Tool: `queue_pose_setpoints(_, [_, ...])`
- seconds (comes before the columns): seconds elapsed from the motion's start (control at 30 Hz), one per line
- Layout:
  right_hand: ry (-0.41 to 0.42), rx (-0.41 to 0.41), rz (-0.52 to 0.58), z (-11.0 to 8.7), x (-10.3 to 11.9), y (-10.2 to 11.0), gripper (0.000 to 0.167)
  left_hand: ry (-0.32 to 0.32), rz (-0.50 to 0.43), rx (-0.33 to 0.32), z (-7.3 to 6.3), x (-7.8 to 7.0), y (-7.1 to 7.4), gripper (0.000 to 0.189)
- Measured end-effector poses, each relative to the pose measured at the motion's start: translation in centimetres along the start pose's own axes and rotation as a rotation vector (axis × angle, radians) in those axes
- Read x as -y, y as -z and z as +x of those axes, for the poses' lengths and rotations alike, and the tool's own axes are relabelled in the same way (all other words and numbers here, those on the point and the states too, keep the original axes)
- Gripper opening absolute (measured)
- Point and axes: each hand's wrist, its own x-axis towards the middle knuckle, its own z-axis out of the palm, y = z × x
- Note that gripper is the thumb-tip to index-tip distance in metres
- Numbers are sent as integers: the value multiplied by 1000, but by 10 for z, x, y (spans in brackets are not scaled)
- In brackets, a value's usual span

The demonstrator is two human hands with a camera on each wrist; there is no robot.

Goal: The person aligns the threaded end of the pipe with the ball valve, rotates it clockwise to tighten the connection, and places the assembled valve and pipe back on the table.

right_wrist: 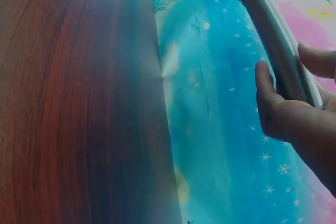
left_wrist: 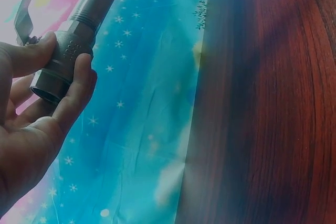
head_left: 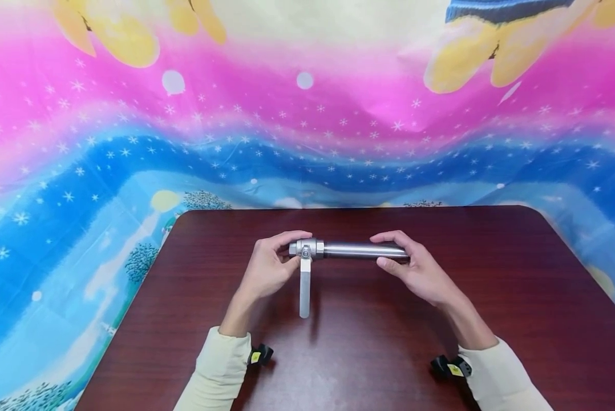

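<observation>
A metal ball valve with a hexagonal end is joined to a smooth steel pipe, and the two lie level, left to right, in the head view. From the valve a flat lever handle points toward the person. My left hand grips the valve body between thumb and fingers; the left wrist view shows its open end beside the palm. At the other end my right hand holds the pipe between thumb and fingers. Threads show where pipe and valve meet.
Beneath the hands is a dark red-brown wooden table with rounded far corners. A printed cloth in pink, blue and yellow hangs behind and beside it. Black wrist cameras sit at both cream sleeves.
</observation>
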Motion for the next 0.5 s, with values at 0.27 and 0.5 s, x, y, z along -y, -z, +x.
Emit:
queue_pose_setpoints(0.27, [67, -21, -34, -1, -1, -1, 39, 3, 20, -15, -1, -1, 0, 50])
queue_pose_setpoints(0.5, [27, -62, -50, 1, 0, 0, 38, 0, -9, -1, 0, -1, 0, 49])
